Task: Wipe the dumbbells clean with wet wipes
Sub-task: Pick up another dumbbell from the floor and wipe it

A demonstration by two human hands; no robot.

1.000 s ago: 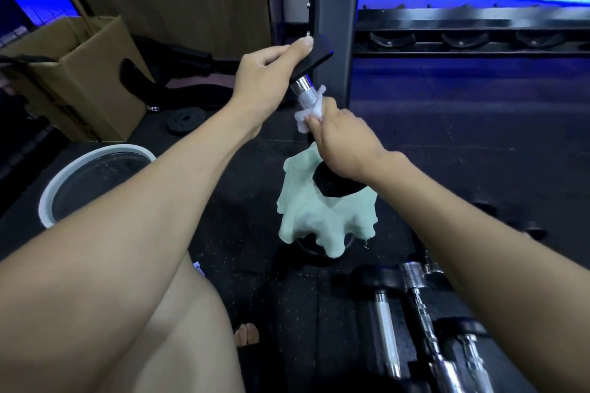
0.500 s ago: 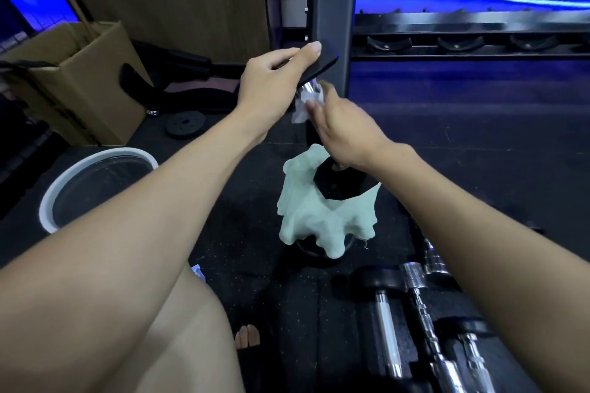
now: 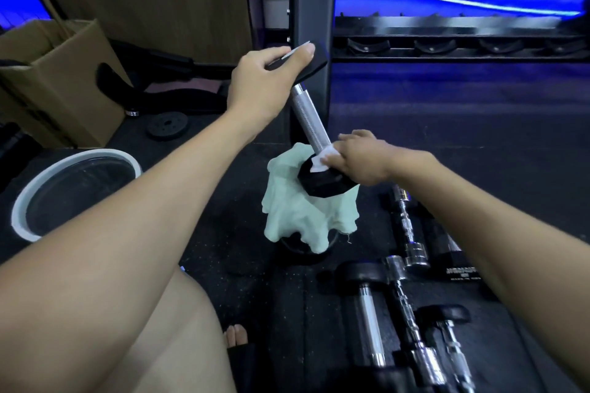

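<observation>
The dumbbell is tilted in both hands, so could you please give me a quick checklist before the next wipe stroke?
1. Left hand grips the dumbbell's top head: ok.
2. Right hand presses the wipe to the handle at its lower end: ok.
3. Bottom head rests on the green cloth: ok.
4. Handle above the wipe bare and free for a stroke: ok.
5. Wipe wet enough: cannot tell.
6. Cloth's support steady: cannot tell, mostly hidden.

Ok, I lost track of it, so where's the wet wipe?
Head view, centre: the wet wipe is in the right hand, at the handle's bottom end against the dumbbell's lower head.
</observation>
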